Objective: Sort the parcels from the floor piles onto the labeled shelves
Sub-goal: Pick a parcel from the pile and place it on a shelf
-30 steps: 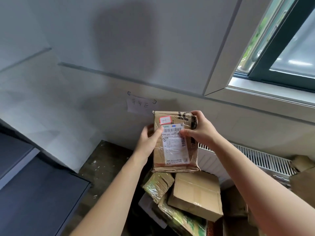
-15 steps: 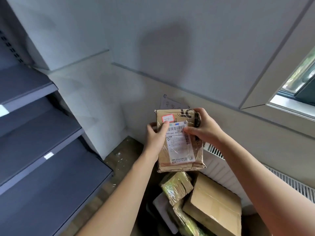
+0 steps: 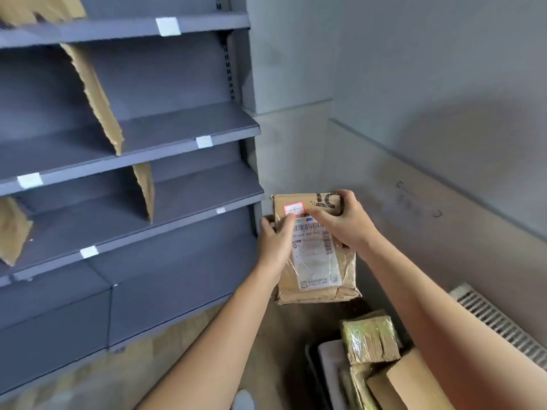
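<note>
I hold a brown cardboard parcel point(image 3: 316, 261) upright in front of me, its white shipping label and small red sticker facing me. My left hand point(image 3: 275, 241) grips its left edge, thumb on the red sticker. My right hand point(image 3: 343, 223) grips the top right corner. The parcel hangs just right of the grey metal shelves point(image 3: 189, 131), level with the third shelf board. White labels point(image 3: 204, 142) are stuck on the shelf fronts. More parcels lie in a floor pile point(image 3: 370, 344) below my hands.
Torn cardboard dividers point(image 3: 94, 96) stand upright on the shelves and split them into bays. A paper note point(image 3: 417, 199) hangs on the wall to the right. A white radiator grille point(image 3: 497, 321) runs along the wall at lower right. Brown floor shows below the shelves.
My view has swung left, so the shelves now fill the left half and the window is gone. Both hands keep the same hold on the parcel, which now sits close to the shelf edge.
</note>
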Motion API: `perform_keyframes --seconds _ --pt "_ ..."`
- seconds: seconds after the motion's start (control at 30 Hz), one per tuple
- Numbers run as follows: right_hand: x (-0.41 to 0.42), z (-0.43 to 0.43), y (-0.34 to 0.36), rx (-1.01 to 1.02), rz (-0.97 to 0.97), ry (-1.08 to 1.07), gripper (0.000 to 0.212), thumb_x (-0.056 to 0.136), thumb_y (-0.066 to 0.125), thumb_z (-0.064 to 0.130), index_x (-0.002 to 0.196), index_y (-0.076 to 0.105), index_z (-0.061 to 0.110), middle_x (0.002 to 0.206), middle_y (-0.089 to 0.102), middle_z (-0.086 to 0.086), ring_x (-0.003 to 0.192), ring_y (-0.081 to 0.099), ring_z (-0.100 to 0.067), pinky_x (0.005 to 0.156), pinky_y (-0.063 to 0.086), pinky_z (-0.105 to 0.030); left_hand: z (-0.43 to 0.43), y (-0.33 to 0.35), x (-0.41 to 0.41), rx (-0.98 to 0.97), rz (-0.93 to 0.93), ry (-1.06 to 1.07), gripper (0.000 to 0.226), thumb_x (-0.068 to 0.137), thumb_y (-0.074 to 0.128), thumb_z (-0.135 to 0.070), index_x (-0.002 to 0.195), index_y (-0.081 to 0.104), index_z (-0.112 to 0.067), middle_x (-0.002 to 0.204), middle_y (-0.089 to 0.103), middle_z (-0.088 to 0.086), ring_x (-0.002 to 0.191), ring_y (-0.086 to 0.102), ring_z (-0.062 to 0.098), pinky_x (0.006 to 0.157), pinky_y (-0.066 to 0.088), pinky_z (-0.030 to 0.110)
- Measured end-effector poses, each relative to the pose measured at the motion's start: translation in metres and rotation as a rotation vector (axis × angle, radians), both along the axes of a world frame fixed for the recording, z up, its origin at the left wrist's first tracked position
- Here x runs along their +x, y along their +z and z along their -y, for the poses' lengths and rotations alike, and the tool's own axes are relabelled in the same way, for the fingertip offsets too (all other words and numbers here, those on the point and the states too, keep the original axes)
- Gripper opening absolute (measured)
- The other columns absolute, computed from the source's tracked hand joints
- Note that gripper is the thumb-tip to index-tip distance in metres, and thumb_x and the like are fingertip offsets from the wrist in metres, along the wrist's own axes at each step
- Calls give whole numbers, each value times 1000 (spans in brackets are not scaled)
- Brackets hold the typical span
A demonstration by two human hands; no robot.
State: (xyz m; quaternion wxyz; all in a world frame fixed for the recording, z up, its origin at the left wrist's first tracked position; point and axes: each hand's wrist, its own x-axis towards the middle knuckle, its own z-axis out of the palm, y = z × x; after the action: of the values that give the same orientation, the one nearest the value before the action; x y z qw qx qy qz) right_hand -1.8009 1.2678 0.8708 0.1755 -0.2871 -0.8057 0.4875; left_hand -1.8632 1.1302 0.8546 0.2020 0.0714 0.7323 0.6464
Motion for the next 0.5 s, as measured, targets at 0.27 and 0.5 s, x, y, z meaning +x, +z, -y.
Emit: perform_keyframes --seconds 0.27,0.5 --pt "-61 117 29 46 -44 173 73 60 77 65 115 48 26 114 61 -1 94 65 -14 83 56 -36 122 33 -21 27 -38 228 28 95 57 -41 109 44 -20 108 63 -1 94 61 14 82 47 34" --pt "-113 214 70 108 -101 266 65 69 79 58 115 45 28 117 59 -1 93 64 -15 83 56 -39 220 71 -54 58 -91 332 35 95 54 -43 119 47 -18 105 64 -3 89 60 8 67 45 28"
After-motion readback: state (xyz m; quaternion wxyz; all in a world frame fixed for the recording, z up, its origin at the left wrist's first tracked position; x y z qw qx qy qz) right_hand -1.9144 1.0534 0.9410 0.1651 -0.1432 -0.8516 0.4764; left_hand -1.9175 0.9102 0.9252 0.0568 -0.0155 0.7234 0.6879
